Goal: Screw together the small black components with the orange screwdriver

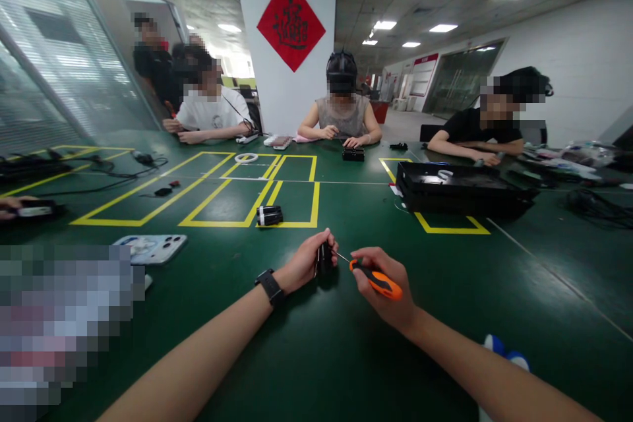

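Observation:
My left hand (307,262), with a black watch (270,287) on its wrist, is closed round a small black part (324,257) just above the green table. What kind of part it is I cannot make out. In my right hand (388,283) is a screwdriver (376,279) with an orange and black handle. Its thin metal shaft points left, and the tip meets or nearly meets the black part; the exact contact is hidden by my left fingers. Beyond my left hand, a pair of black cylindrical pieces (270,215) with white bands lies near a yellow tape line.
A large black tray (459,188) stands at the right. A phone (151,248) lies at the left, with cables (119,171) behind it. Yellow tape rectangles mark the green table (237,316). Several people sit or stand across it, one handling a black block (353,154).

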The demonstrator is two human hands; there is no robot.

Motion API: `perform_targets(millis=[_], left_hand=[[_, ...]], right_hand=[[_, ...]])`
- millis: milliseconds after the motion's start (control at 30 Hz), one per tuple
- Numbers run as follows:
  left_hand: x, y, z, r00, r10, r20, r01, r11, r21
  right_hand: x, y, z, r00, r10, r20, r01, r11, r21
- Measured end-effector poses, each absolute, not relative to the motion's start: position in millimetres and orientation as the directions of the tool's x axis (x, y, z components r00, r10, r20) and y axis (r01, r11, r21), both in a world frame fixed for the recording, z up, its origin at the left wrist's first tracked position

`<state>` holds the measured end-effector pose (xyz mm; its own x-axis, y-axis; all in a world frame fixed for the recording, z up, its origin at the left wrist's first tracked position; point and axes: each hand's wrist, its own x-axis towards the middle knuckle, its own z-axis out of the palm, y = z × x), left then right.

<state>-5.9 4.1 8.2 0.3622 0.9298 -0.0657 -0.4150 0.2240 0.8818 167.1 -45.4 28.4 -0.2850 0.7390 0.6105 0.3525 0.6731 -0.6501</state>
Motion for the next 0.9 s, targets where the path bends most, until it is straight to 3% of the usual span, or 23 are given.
perform_targets(millis=[267, 467, 900], left_hand=[[-8.7, 4.2, 5.2, 0.385, 0.922, -0.040, -0.503, 0.246, 0.829], [-7.5, 0.6, 7.6, 0.317, 0.948, -0.008, -0.484, 0.169, 0.859], [-8.9, 2.3, 3.9, 0.347, 0.938, 0.007, -0.516, 0.185, 0.836]], right_hand=[[172.6, -41.3, 29.5, -0.465, 0.639, 0.613, 0.265, 0.761, -0.593], [175.7, -39.0, 28.2, -0.397, 0.713, 0.578, 0.326, 0.698, -0.637], [178.7, -35.7, 21.5, -0.387, 0.616, 0.686, 0.293, 0.787, -0.542]])
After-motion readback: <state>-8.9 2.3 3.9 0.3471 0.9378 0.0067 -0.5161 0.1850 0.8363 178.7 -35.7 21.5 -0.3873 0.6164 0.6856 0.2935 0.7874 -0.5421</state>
